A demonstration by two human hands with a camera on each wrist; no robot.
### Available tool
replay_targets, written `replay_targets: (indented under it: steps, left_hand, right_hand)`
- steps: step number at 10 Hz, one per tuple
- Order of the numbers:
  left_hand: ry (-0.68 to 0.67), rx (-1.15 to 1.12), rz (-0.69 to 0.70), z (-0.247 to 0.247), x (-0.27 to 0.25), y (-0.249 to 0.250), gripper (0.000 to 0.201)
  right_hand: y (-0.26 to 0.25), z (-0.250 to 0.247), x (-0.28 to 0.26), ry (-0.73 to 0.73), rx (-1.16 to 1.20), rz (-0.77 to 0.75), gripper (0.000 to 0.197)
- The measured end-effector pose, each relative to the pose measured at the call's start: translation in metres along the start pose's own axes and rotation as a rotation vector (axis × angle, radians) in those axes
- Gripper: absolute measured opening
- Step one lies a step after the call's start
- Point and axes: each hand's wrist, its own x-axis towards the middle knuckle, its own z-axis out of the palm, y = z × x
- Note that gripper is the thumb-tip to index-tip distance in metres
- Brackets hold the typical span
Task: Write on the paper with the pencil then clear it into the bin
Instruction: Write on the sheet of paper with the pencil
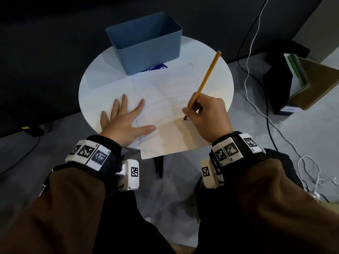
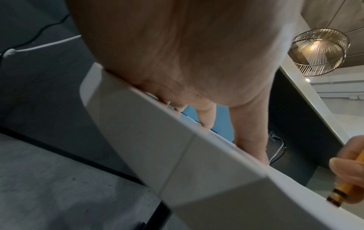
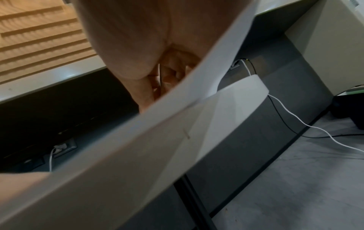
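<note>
While flat on the round table (image 1: 95,83), fingers spread and straight, left hand (image 1: 124,121) pins the near-left margin of the paper (image 1: 165,92); grips nothing. Right hand (image 1: 207,116) curled round the pencil (image 1: 207,77), dark lower end touching the sheet near its near-right part, shaft leaning up and away toward the far-right edge. Cannot tell whether that dark end is lead or eraser. No clear writing seen, only faint ruled lines, so writing judged barely begun.

Risks, as judgement:
- Near corner of the sheet overhangs the near edge, unsupported; pressing there could crease or tear it.
- Lifting the left hand early could let the sheet skid under the stroke.
- Sheet's far edge lies just beside the blue bin (image 1: 146,43) at the far edge; pushing the paper forward could buckle it against the wall.

Open room: bare tabletop along the left and right edges; bin mouth open, apparently empty; 2 cables on the floor, well apart.
</note>
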Motion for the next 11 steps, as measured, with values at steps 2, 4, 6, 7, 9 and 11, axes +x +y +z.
replay_targets:
  steps: [2,4,6,7,9,11]
  left_hand:
    - [-0.001,-0.002,-0.003,0.0,0.0,0.001,0.088]
    - [0.007,-0.008,-0.002,-0.001,-0.002,0.002,0.088]
    - [0.003,0.001,-0.003,0.0,-0.001,0.003,0.088]
    - [-0.001,0.011,-0.005,0.0,-0.002,0.003,0.088]
    - [0.001,-0.001,0.003,0.0,-0.001,0.002,0.088]
    - [-0.005,0.014,0.0,0.0,-0.001,0.001,0.088]
  right_hand:
    - [0.006,-0.008,0.004,0.047,-0.069,0.021,0.015]
    - [0.002,-0.002,0.002,0.005,-0.038,-0.002,0.014]
    - [0.01,-0.012,0.004,0.075,-0.072,0.021,0.015]
    - [0.006,-0.007,0.001,0.038,-0.032,-0.015,0.015]
    - [0.011,-0.01,0.003,0.017,-0.091,-0.013,0.015]
    - [0.004,-0.005,-0.002,0.001,-0.039,-0.042,0.015]
